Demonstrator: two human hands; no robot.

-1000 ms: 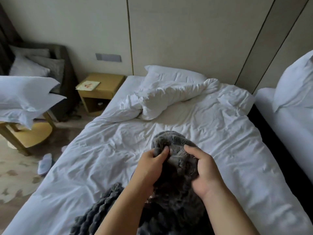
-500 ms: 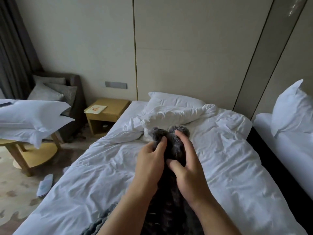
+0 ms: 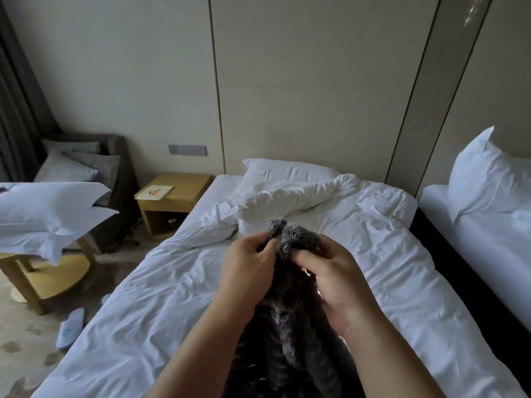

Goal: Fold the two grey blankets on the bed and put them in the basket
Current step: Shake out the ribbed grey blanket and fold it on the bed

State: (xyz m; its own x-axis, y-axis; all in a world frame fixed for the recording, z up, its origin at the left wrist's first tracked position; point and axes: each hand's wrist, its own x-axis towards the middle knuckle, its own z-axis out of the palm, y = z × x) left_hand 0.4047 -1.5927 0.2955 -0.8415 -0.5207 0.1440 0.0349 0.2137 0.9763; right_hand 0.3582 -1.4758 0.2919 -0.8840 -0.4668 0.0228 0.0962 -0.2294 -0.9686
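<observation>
Head view, looking down along the bed (image 3: 172,297). Grey blanket (image 3: 290,326) lifted above the middle of the bed, hanging down toward its foot end and out of the lower border. Left hand (image 3: 247,268) and right hand (image 3: 336,277) close together at the top edge of the cloth, both grasping it. Left fingers (image 3: 260,239) pinching a small fluffy corner tuft, right fingers (image 3: 304,257) curled round a thicker bunch just beside it. Held so, most probably, to find and match two corners before pulling the edge wide for a first fold. Judged as an early step: no fold made yet, and no second grey blanket possible to tell apart in the dark mass below the hands. Basket not in view, so not possible to say on which side of the bed to carry the cloth.

At the head of the bed, a white pillow (image 3: 287,170) and a crumpled duvet (image 3: 287,196), leaving the middle of the bed as a place to lay the blanket flat. Left of the bed head, a wooden nightstand (image 3: 184,182) with a card (image 3: 155,191) on top. Further left of the bed, an armchair (image 3: 117,168) with cushions, and a round desk (image 3: 48,280) carrying stacked white pillows (image 3: 51,214). On the floor left of the bed, a slipper (image 3: 70,327), easy to step on when walking round. Right of the bed, across a narrow dark gap, a second bed (image 3: 474,254) with its own pillow (image 3: 488,176).
</observation>
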